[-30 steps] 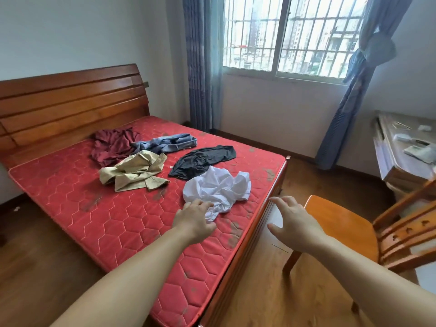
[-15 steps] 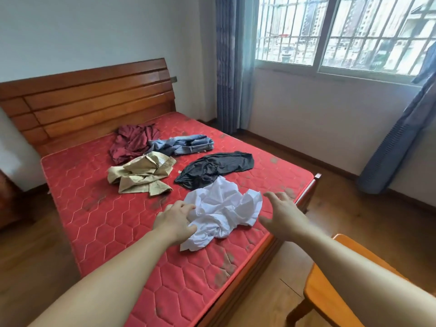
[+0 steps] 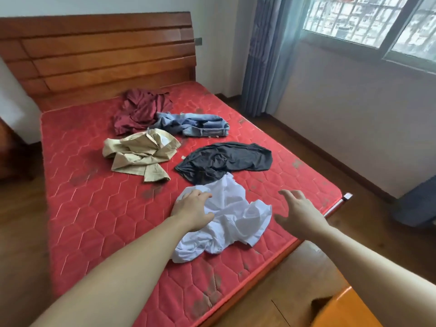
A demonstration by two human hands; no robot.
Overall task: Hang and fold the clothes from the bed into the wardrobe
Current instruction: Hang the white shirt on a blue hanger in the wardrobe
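Two hands over crumpled white garment (image 3: 231, 215), axis indistinct: left hand (image 3: 192, 210) gripping it, right hand (image 3: 298, 212) spread.

The mattress (image 3: 94, 208) is red quilted cloth, stained and matt, the headboard (image 3: 99, 55) glossy varnished wood, the white shirt (image 3: 233, 215) thin crumpled cloth, and the jeans (image 3: 200, 125) faded denim.
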